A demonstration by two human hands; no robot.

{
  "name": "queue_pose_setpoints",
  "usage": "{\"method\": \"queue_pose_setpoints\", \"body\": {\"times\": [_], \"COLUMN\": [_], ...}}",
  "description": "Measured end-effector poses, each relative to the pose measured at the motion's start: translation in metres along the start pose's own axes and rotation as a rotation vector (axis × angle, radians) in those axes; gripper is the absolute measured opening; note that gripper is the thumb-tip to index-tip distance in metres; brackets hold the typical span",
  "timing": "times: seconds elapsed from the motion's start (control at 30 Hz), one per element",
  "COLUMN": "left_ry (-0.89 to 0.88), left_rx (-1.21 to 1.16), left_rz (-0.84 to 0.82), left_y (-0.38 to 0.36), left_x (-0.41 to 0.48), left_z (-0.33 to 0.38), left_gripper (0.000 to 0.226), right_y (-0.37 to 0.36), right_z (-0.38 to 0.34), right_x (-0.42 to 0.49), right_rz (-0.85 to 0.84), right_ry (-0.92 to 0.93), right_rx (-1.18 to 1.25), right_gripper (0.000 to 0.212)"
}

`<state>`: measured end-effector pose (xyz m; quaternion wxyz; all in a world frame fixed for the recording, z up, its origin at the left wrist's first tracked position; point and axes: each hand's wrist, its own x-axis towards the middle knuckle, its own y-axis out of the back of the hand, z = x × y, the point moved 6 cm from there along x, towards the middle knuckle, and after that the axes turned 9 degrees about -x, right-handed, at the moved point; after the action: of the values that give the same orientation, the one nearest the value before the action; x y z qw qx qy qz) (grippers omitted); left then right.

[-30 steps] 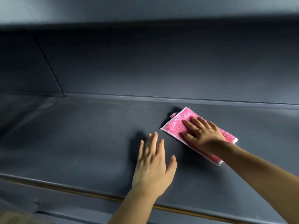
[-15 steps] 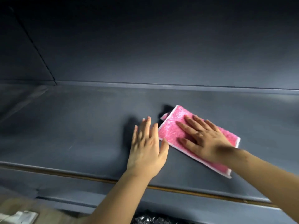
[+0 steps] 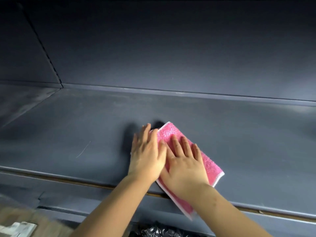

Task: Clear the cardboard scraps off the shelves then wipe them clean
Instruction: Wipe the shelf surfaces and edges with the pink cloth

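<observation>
Likely a shop or stockroom: a long grey metal shelf (image 3: 82,134) under a back panel (image 3: 171,48) with a slotted upright (image 3: 46,54).

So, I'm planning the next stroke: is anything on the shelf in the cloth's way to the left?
Nothing visible. The left hand and right hand lie flat on the cloth; the shelf left of it shows only a thin pale scratch.

black crinkled plastic (image 3: 159,230) is showing at the bottom edge, glinting | blurred brown surface (image 3: 39,221) is filling the bottom-left corner | white flat object (image 3: 17,229) is lying on it, too blurred to identify | slotted upright seam (image 3: 45,52) is running up the dark back panel (image 3: 171,48), left
</observation>
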<state>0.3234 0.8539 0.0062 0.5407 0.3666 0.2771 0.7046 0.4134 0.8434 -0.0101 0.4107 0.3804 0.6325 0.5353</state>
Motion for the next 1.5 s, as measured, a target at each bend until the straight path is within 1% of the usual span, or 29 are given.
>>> {"method": "queue_pose_setpoints", "body": {"times": [0.03, 0.1, 0.13, 0.17, 0.2, 0.23, 0.27, 0.3, 0.33, 0.37, 0.4, 0.43, 0.5, 0.6, 0.63, 0.73, 0.83, 0.97, 1.03, 1.07, 1.17, 1.2, 1.3, 1.37, 1.43, 1.5], "left_ry": [0.015, -0.006, -0.031, -0.057, -0.049, -0.023, -0.025, -0.047, -0.068, -0.082, -0.092, -0.096, -0.091, -0.03, -0.031, -0.08, -0.096, -0.019, -0.059, -0.104, -0.229, -0.247, -0.254, -0.236, -0.194, -0.122], "left_rx": [0.002, 0.022, 0.019, -0.012, -0.06, -0.092, -0.072, -0.012, 0.094, 0.184, 0.224, 0.231, 0.193, 0.099, 0.133, 0.273, 0.304, 0.344, 0.349, 0.349, 0.311, 0.302, 0.298, 0.304, 0.295, 0.285], "left_rz": [-0.002, -0.018, -0.042, -0.062, -0.098, -0.144, -0.187, -0.236, -0.303, -0.367, -0.396, -0.415, -0.419, -0.392, -0.388, -0.371, -0.376, -0.362, -0.366, -0.37, -0.399, -0.41, -0.438, -0.458, -0.455, -0.418], "left_y": [0.004, 0.009, 0.009, 0.008, 0.003, -0.004, -0.012, -0.02, -0.028, -0.034, -0.035, -0.033, -0.023, -0.021, -0.026, -0.039, -0.031, -0.012, -0.013, -0.014, -0.024, -0.027, -0.035, -0.037, -0.037, -0.032], "left_x": [0.0, -0.001, -0.002, -0.003, -0.003, -0.002, 0.0, 0.001, 0.001, 0.002, 0.004, 0.009, 0.021, 0.031, 0.028, 0.017, 0.031, 0.036, 0.023, 0.016, 0.004, 0.006, 0.019, 0.031, 0.044, 0.052], "left_z": [-0.005, -0.008, -0.004, 0.002, 0.006, 0.008, 0.011, 0.015, 0.017, 0.015, 0.013, 0.011, 0.006, 0.004, 0.007, 0.012, -0.006, -0.035, -0.032, -0.026, -0.008, -0.005, 0.003, 0.004, 0.0, -0.011], "left_gripper": [0.046, 0.045, 0.052, 0.064, 0.071, 0.072, 0.073, 0.075, 0.072, 0.065, 0.058, 0.053, 0.053, 0.052, 0.051, 0.067, 0.056, 0.056, 0.058, 0.061, 0.086, 0.087, 0.069, 0.058, 0.056, 0.056], "right_y": [0.0, 0.001, 0.003, 0.008, 0.015, 0.024, 0.033, 0.038, 0.04, 0.04, 0.037, 0.033, 0.024, 0.015, 0.015, 0.015, 0.01, 0.009, 0.009, 0.009, 0.009, 0.009, 0.008, 0.008, 0.008, 0.008], "right_z": [-0.003, -0.006, -0.006, -0.003, 0.002, 0.011, 0.022, 0.036, 0.05, 0.061, 0.069, 0.074, 0.076, 0.072, 0.071, 0.065, 0.052, 0.042, 0.042, 0.042, 0.042, 0.042, 0.046, 0.046, 0.046, 0.046], "right_x": [0.004, 0.008, 0.01, 0.011, 0.011, 0.012, 0.013, 0.017, 0.022, 0.027, 0.031, 0.033, 0.036, 0.039, 0.04, 0.043, 0.047, 0.045, 0.044, 0.044, 0.047, 0.047, 0.047, 0.046, 0.047, 0.047], "right_rz": [-0.007, -0.031, -0.038, -0.022, 0.021, 0.091, 0.171, 0.245, 0.289, 0.292, 0.274, 0.243, 0.206, 0.167, 0.159, 0.117, 0.059, 0.096, 0.101, 0.1, 0.106, 0.109, 0.123, 0.142, 0.148, 0.145], "right_ry": [0.0, 0.017, 0.029, 0.037, 0.032, 0.001, -0.046, -0.098, -0.152, -0.201, -0.236, -0.258, -0.248, -0.217, -0.221, -0.264, -0.311, -0.334, -0.339, -0.342, -0.355, -0.358, -0.369, -0.372, -0.379, -0.385], "right_rx": [0.005, 0.018, 0.048, 0.113, 0.221, 0.371, 0.51, 0.574, 0.557, 0.483, 0.386, 0.278, 0.097, -0.015, -0.027, -0.039, 0.0, -0.018, -0.021, -0.022, -0.029, -0.028, 0.002, 0.001, -0.011, -0.023], "right_gripper": [0.06, 0.059, 0.058, 0.057, 0.058, 0.06, 0.058, 0.054, 0.052, 0.052, 0.052, 0.05, 0.051, 0.049, 0.05, 0.052, 0.054, 0.055, 0.055, 0.055, 0.054, 0.054, 0.053, 0.057, 0.056, 0.052]}}
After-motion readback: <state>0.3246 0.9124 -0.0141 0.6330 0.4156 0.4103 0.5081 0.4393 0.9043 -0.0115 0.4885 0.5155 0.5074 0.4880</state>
